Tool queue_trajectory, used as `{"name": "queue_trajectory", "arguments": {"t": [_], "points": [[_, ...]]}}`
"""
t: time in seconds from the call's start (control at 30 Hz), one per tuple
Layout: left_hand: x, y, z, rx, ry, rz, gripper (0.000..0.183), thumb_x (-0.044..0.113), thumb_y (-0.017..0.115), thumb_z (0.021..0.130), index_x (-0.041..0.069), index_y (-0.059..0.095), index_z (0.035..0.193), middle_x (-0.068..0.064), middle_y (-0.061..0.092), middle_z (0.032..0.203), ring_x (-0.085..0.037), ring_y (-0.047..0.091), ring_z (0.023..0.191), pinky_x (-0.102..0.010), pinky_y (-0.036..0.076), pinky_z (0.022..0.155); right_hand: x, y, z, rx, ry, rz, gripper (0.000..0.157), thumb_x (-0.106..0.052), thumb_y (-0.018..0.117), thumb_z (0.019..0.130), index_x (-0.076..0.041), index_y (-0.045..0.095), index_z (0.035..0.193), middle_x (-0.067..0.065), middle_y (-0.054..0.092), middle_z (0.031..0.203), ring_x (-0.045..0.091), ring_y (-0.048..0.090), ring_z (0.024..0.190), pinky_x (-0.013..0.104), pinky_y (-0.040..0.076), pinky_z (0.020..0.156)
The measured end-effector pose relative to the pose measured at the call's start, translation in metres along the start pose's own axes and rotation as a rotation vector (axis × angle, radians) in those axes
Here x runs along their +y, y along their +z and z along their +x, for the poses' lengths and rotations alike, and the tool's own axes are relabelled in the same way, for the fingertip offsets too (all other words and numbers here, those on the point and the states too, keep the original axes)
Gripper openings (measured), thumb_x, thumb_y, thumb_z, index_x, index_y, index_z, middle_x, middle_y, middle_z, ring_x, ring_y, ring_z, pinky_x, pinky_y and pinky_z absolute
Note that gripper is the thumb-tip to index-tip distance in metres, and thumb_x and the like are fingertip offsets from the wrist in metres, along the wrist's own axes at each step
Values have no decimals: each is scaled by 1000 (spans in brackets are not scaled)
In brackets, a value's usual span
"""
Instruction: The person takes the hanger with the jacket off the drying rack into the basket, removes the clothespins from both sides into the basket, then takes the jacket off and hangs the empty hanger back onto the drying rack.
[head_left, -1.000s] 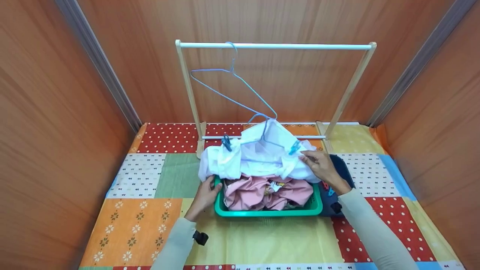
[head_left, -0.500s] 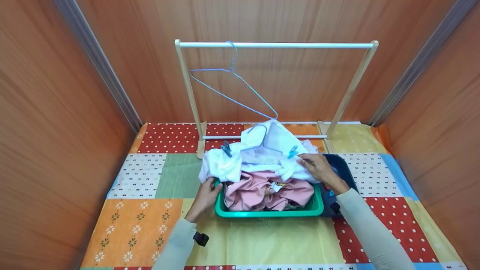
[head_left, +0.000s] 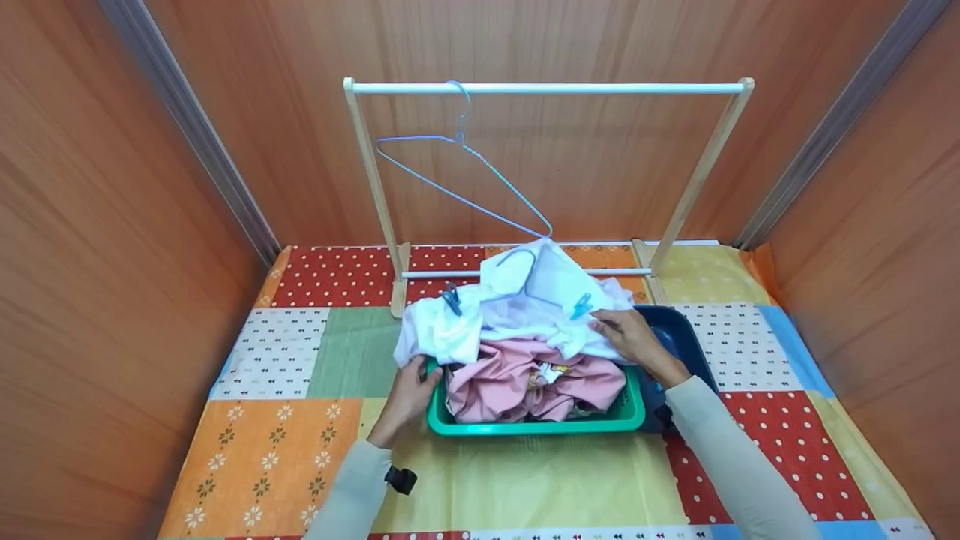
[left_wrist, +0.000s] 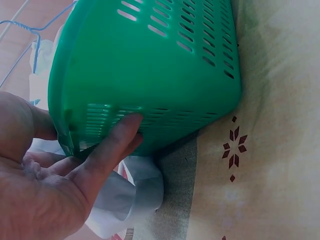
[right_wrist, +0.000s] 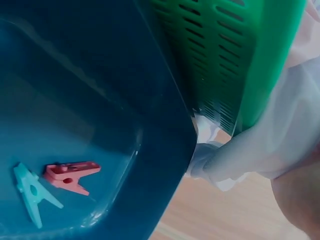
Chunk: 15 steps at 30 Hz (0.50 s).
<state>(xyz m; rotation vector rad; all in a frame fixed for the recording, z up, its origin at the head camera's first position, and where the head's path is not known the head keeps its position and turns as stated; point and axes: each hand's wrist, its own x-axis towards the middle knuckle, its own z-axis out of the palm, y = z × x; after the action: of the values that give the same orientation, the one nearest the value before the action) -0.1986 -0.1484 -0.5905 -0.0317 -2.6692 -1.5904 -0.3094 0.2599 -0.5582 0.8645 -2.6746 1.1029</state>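
Observation:
My left hand (head_left: 409, 397) grips the left rim of a green plastic basket (head_left: 536, 429), its thumb over the edge and its fingers along the slotted outer wall. A white garment (head_left: 454, 330) lies over the basket's back part, with a blue wire hanger (head_left: 529, 281) on it. A dark blue clothespin (head_left: 451, 298) sits at the garment's left and a light blue clothespin (head_left: 581, 306) at its right. My right hand (head_left: 634, 337) pinches the white cloth just beside the light blue clothespin. Its fingertips are out of sight in the right wrist view.
A pink cloth (head_left: 502, 382) fills the front of the basket. To its right stands a dark blue tray (head_left: 679, 337) with a red clothespin (right_wrist: 70, 176) and a turquoise clothespin (right_wrist: 34, 192). Behind is a rack (head_left: 600, 88), an empty hanger (head_left: 499, 199) hanging from its bar.
The hanger on the white garment has tipped down until its hook lies against the cloth. My right hand and the light blue clothespin have shifted slightly left and nearer. My left hand stays put.

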Motion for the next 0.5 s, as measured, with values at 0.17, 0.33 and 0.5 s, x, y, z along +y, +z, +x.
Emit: {"name": "queue_trajectory", "arguments": {"t": [0.17,0.33,0.5], "points": [[-1,0,-6,10,-47,-6,19,10,59,104,-5,62,116,-12,61,100,-25,55,94,-43,49,83,0,1,0,-14,0,18,21,-5,64,100,4,74,116,20,74,114,37,70,101,56,54,88],[0,-13,-21,22,-178,-3,27,20,58,105,-3,72,109,-13,72,98,-26,67,85,-39,56,71,1,3,-2,-36,1,28,21,-6,63,102,3,74,117,20,74,115,36,70,102,55,54,89],[7,-38,-23,197,-163,73,24,17,59,102,-1,74,95,-11,70,81,-25,67,70,-32,50,58,0,1,-3,-26,21,29,22,-5,63,101,4,73,118,20,74,115,37,70,102,55,54,89]]}}
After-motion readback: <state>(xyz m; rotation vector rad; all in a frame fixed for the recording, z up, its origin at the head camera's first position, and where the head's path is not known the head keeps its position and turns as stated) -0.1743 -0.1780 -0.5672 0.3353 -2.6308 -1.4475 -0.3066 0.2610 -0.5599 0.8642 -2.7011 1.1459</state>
